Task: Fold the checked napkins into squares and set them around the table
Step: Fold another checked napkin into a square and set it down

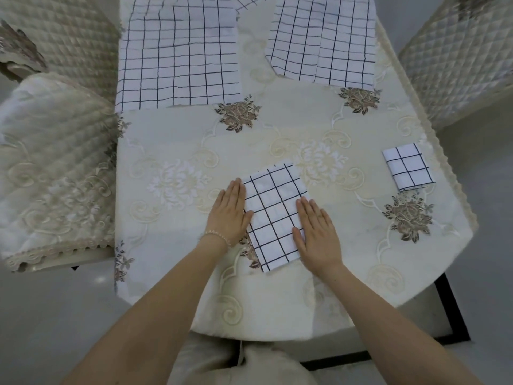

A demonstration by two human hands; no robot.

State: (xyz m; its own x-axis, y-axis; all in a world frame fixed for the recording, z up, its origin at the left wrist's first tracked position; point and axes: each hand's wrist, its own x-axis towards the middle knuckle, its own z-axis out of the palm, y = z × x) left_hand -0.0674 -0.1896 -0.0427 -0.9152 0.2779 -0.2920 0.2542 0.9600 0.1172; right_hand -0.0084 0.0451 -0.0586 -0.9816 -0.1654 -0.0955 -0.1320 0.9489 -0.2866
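Note:
A white napkin with dark checks (273,209) lies folded into a long rectangle near the front of the table. My left hand (230,215) lies flat with straight fingers along its left edge. My right hand (316,232) presses flat on its lower right part. A smaller folded square napkin (408,166) sits near the table's right edge. Two unfolded checked napkins lie at the back, one at the left (177,54) and one at the right (322,40).
The table wears a cream embroidered cloth (177,140) with brown flower motifs. Quilted chairs stand at the left (52,168), the far left (61,37) and the far right (458,59). The table's front edge curves just below my forearms.

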